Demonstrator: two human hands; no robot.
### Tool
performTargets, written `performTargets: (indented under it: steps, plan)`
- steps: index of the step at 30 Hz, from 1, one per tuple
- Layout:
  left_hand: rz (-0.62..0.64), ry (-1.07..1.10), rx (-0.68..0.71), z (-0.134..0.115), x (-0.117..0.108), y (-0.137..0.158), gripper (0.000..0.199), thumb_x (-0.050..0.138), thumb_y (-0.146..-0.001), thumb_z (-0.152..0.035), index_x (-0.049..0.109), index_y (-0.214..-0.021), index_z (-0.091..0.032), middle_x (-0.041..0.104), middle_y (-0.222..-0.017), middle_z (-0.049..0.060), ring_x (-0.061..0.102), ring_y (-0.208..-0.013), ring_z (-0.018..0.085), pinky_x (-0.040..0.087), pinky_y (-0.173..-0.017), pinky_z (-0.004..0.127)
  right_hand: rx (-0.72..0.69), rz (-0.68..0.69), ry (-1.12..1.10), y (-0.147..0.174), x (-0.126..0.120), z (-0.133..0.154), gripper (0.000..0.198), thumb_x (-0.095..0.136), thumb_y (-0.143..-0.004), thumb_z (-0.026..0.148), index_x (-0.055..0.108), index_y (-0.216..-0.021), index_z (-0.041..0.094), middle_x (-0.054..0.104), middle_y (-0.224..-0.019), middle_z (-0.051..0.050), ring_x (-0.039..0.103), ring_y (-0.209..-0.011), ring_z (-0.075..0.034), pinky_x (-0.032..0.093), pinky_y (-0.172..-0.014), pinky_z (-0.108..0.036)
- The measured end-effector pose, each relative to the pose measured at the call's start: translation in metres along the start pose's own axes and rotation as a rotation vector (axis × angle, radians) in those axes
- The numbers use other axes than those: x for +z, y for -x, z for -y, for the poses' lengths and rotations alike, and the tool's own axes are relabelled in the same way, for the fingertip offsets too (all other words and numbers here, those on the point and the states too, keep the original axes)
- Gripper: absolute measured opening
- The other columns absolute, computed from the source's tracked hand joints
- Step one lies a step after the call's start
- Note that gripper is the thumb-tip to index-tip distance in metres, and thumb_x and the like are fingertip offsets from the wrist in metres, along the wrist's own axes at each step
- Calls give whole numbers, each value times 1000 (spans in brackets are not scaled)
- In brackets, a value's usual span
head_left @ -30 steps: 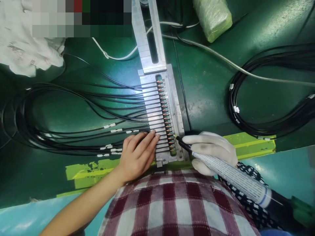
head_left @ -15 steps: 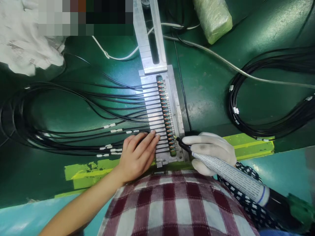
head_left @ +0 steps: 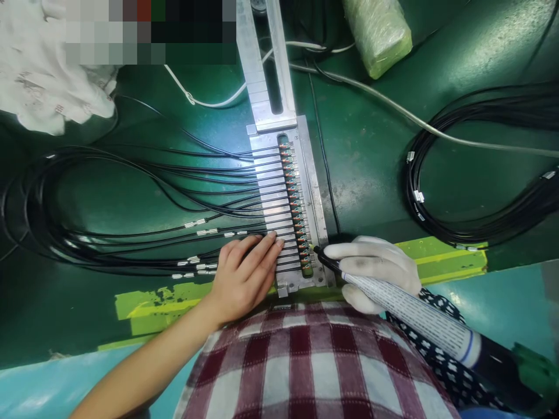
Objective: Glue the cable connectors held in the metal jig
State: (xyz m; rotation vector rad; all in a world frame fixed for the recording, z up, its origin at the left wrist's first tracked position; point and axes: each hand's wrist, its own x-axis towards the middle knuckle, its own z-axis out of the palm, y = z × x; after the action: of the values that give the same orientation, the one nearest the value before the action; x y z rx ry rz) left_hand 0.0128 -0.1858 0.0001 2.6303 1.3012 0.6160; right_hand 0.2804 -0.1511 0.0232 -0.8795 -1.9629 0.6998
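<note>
My bare left hand (head_left: 244, 276) lies over the lower black cables (head_left: 227, 201), fingers stretched out, fingertips resting at the left edge of a metal fixture plate (head_left: 273, 174). Many cables run side by side across this plate. Their stripped ends, with small metal terminals (head_left: 301, 224), cross a long slot in it. In a white glove, my right hand (head_left: 375, 265) is closed around a white tube (head_left: 404, 311) covered in small print. The tube's bent black nozzle (head_left: 326, 257) has a thin pale tip at the lower terminals; whether it touches one I cannot tell.
A slotted metal arm (head_left: 253, 75) extends from the plate's far end. At right lies a black cable coil (head_left: 413, 174), with a grey cord (head_left: 384, 102) over it. Behind are a plastic-wrapped block (head_left: 379, 38) and a white bag (head_left: 52, 87). Yellow-green tape (head_left: 152, 311) marks the near edge.
The tube's nozzle tip has shifted very slightly down and to the right along the terminals. My left hand and the cables stay in place.
</note>
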Motion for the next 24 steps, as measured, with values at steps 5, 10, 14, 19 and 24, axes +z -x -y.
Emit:
performTargets:
  steps: [5,10,14,19,24]
  plan:
    - [2,-4,2,1,1,0,64,69,-81,-12,49,-142,-11,69,-124,16,59,-108,29,46,-91,43,-2,2,8,-2,-1,0,9,66,-81,21,61,-89,21,77,-97,-9,75,-75,-19,59,-59,-30]
    - [4,-2,0,1,0,1,66,68,-82,-12,47,-145,-13,69,-124,15,59,-109,29,46,-91,43,4,9,22,-4,-1,0,9,65,-82,19,61,-90,20,77,-98,-9,75,-74,-19,59,-59,-31]
    - [6,-4,2,0,-1,1,67,69,-82,-12,47,-144,-12,69,-124,15,59,-108,29,47,-91,43,-2,2,26,-4,0,-1,10,66,-81,19,61,-88,20,77,-97,-10,75,-75,-20,59,-59,-31]
    - [-2,7,7,0,-1,-1,61,70,-80,-11,52,-139,-10,69,-123,16,59,-107,30,47,-89,43,8,-11,15,-4,1,-1,11,67,-80,17,61,-90,21,77,-98,-10,76,-78,-20,60,-59,-32]
    - [-2,5,9,0,-1,-1,59,70,-80,-11,54,-137,-10,69,-123,16,59,-107,30,47,-89,44,-3,-4,22,-6,1,-1,12,66,-80,18,61,-91,21,77,-97,-9,76,-79,-21,61,-58,-32]
